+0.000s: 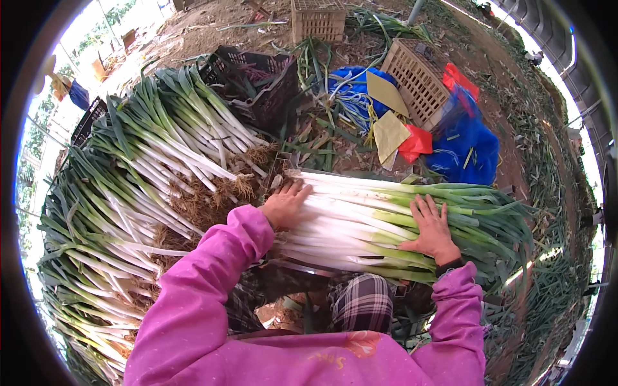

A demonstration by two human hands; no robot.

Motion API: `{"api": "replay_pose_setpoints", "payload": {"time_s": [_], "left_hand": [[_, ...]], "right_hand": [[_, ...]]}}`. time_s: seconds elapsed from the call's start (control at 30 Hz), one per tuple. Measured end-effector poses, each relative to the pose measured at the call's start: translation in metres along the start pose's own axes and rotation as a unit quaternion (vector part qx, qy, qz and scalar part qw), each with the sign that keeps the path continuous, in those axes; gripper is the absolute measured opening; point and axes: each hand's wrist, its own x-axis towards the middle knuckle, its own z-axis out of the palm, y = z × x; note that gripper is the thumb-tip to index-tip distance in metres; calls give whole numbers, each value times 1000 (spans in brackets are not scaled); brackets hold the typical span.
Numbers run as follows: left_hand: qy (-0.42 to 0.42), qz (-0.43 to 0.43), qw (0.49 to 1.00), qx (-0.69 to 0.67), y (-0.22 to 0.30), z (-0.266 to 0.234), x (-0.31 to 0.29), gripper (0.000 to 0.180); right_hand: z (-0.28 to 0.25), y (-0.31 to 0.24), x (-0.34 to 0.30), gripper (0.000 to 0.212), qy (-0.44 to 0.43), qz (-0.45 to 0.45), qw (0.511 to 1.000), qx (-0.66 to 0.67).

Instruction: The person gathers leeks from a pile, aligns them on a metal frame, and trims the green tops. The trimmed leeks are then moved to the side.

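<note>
In front of me a thick bundle of trimmed leeks point(360, 222) lies sideways, white ends to the left and green leaves to the right. My left hand point(286, 204) rests at the white root ends, its fingers stretched over the stalks. Spread flat, my right hand point(431, 228) presses on the green part of the same bundle. A low metal-edged stand under the leeks is mostly hidden. To my left a large heap of untrimmed leeks point(193, 141) lies with brown roots point(215, 190) pointing toward me.
A dark crate point(270, 106) stands behind the heap. Two tan crates point(318, 22) point(418, 83) stand farther back. Blue plastic sheeting point(465, 151), a red bag point(416, 143) and yellowish cards point(389, 135) lie beyond the bundle. Cut leaves point(557, 283) litter the ground at right.
</note>
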Motion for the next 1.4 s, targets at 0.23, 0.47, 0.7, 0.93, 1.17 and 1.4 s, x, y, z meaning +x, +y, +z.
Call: {"api": "replay_pose_setpoints", "payload": {"time_s": [0.23, 0.47, 0.7, 0.93, 1.17, 1.4], "left_hand": [[-1, 18, 999, -27, 107, 7, 30, 104], [58, 153, 984, -66, 173, 34, 59, 94], [48, -14, 997, -60, 145, 21, 34, 88], [70, 116, 989, -52, 146, 21, 42, 78], [42, -5, 992, 115, -16, -77, -69, 21], [330, -490, 800, -105, -276, -1, -244, 22]], "right_hand": [[16, -1, 0, 112, 21, 11, 1000, -16], [18, -6, 4, 110, 31, 17, 999, -19], [17, -3, -3, 111, 42, 30, 998, -23], [19, -10, 8, 108, 50, 1, 999, -1], [18, 6, -13, 117, 29, 48, 998, -11], [10, -23, 5, 117, 26, 33, 999, 19]]}}
